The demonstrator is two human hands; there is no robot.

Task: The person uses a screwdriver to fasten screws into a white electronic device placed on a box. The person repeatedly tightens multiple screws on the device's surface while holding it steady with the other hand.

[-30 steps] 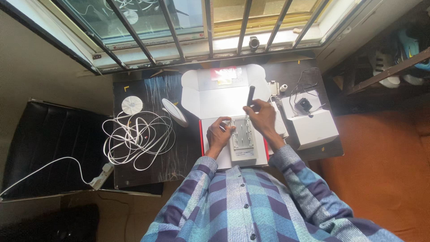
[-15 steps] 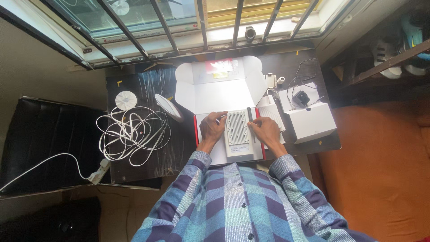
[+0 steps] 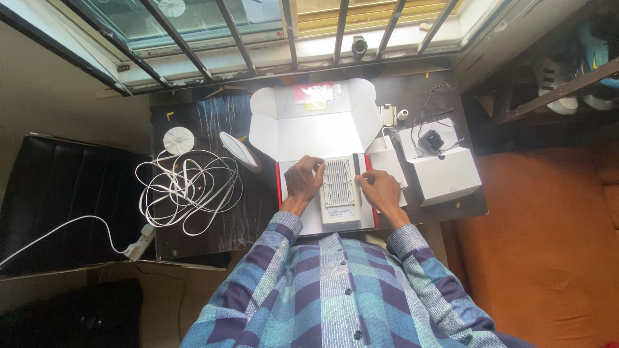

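Gripping the white device (image 3: 339, 189) lying in the open box (image 3: 314, 132), left hand (image 3: 303, 181) steadies its edge; right hand (image 3: 380, 188) pinches a black tool (image 3: 356, 169) alongside. Tangled cable (image 3: 187, 190) lies left, adapter box (image 3: 445, 173) right.

the scene is lit by bright daylight from the barred window (image 3: 258, 38) at the top, glare is thrown on the dark table (image 3: 213, 219), corners are left dim, and edges are bent by wide-angle distortion
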